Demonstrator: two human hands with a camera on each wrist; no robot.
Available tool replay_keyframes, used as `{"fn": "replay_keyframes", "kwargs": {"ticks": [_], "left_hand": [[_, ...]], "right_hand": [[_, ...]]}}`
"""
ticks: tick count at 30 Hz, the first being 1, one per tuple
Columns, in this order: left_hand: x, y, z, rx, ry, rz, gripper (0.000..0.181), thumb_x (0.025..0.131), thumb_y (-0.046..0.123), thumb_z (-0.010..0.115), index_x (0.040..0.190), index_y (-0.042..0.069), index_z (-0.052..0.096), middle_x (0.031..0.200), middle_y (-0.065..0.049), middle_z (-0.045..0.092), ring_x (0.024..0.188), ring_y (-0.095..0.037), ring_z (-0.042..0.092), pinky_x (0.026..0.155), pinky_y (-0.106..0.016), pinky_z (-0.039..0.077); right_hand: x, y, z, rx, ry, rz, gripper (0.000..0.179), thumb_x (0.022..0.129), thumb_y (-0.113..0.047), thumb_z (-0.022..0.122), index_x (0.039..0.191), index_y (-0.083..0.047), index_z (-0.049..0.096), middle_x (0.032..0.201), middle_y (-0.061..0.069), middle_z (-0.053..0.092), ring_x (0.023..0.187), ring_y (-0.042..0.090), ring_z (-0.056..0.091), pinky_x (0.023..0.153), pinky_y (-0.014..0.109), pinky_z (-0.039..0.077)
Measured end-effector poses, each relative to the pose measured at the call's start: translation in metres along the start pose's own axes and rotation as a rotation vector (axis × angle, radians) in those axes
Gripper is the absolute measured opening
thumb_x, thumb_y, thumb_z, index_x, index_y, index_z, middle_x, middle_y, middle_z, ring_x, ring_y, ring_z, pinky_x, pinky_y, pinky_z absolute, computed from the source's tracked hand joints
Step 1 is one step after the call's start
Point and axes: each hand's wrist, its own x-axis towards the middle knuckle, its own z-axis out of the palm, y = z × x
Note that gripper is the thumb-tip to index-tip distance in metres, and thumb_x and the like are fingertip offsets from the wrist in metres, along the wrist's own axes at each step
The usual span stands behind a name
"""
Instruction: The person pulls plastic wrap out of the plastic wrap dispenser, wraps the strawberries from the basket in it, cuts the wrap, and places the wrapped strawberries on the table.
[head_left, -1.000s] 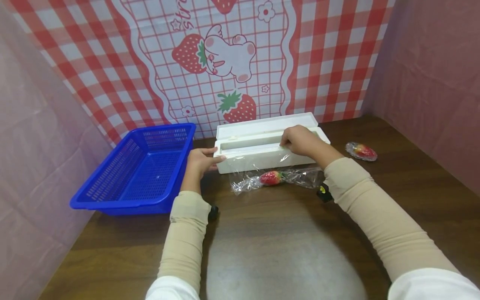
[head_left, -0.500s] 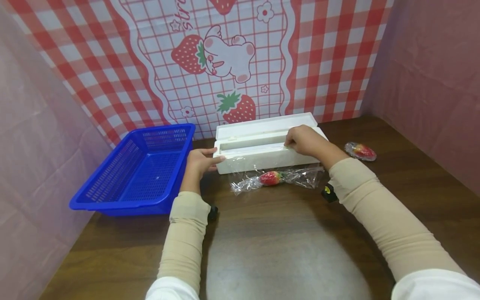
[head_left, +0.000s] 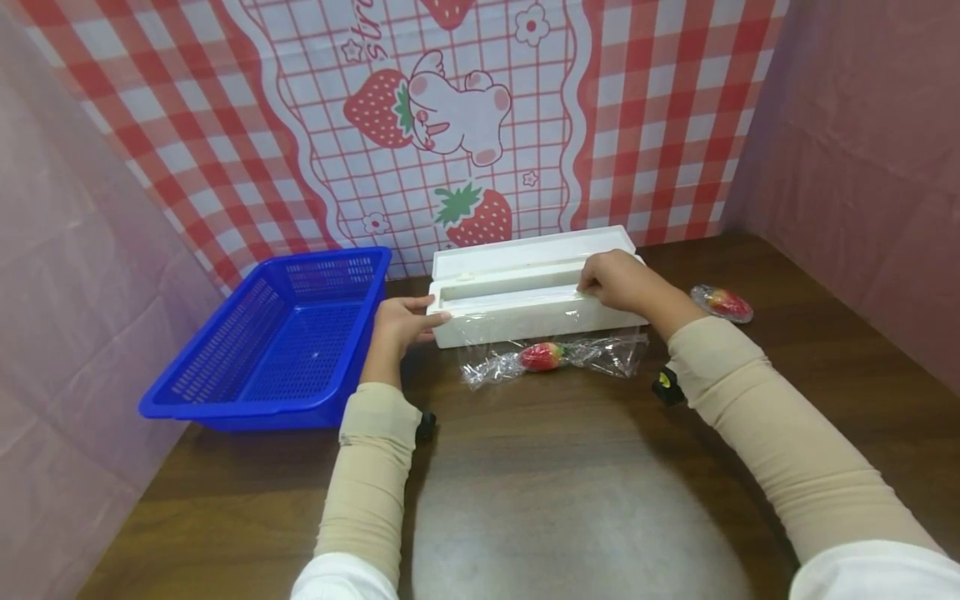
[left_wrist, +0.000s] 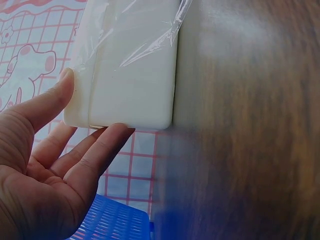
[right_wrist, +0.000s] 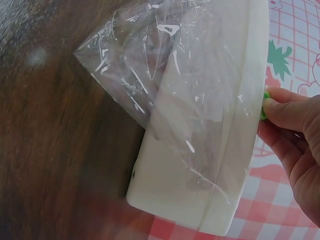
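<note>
A long white cling film dispenser [head_left: 517, 323] stands on the table with its lid [head_left: 532, 250] tipped back. Clear cling film [right_wrist: 200, 100] hangs down over its front. My left hand [head_left: 402, 322] holds the left end of the dispenser, thumb at the top edge and fingers against the end. Between thumb and forefinger, my right hand [head_left: 617, 283] pinches a small green slider [right_wrist: 265, 106] at the dispenser's top edge, toward its right end. In front, partly under the hanging film, lies a red strawberry [head_left: 542, 357].
At the left stands a blue plastic basket [head_left: 262, 408] with slotted walls. A film-wrapped strawberry [head_left: 723, 303] lies on the wooden table [head_left: 525, 467], right of the dispenser. A checked strawberry-print cloth [head_left: 645, 125] hangs close behind.
My right hand has slid a little to the right along the dispenser's top edge. The left hand stays at the left end, and the strawberries have not moved.
</note>
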Motion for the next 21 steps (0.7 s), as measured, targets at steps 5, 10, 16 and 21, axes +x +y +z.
{"fn": "replay_keyframes", "kwargs": {"ticks": [5,10,16,21], "left_hand": [[0.001,0.0,0.0,-0.009,0.0,0.001,0.056,0.076,0.008,0.083,0.129,0.003,0.063,0.127,-0.02,0.061,0.077,-0.026,0.07,0.08,-0.043,0.057],[0.0,0.0,0.0,-0.01,0.002,-0.006,0.056,0.076,0.007,0.084,0.128,0.004,0.064,0.125,-0.02,0.062,0.079,-0.026,0.069,0.08,-0.042,0.057],[0.0,0.0,-0.001,0.01,0.009,-0.007,0.056,0.076,0.01,0.084,0.127,0.005,0.064,0.126,-0.02,0.062,0.082,-0.028,0.07,0.078,-0.041,0.058],[0.0,0.001,-0.001,-0.004,0.007,-0.01,0.056,0.075,0.009,0.084,0.127,0.004,0.064,0.123,-0.02,0.063,0.084,-0.03,0.07,0.076,-0.04,0.058]], "right_hand": [[-0.001,0.001,-0.002,0.01,-0.014,0.013,0.011,0.08,0.008,0.067,0.081,0.001,0.076,0.084,0.014,0.072,0.083,0.031,0.067,0.079,0.047,0.054],[-0.004,0.005,-0.002,0.014,-0.003,-0.016,0.012,0.079,0.01,0.067,0.079,0.001,0.075,0.082,0.014,0.071,0.082,0.032,0.067,0.079,0.047,0.054],[-0.006,0.009,-0.002,0.026,0.011,-0.023,0.013,0.08,0.01,0.066,0.079,0.001,0.075,0.083,0.014,0.071,0.082,0.033,0.066,0.079,0.047,0.054],[-0.008,0.013,-0.001,0.038,0.041,-0.035,0.013,0.078,0.012,0.067,0.077,0.0,0.075,0.081,0.014,0.07,0.079,0.031,0.066,0.075,0.047,0.054]]}}
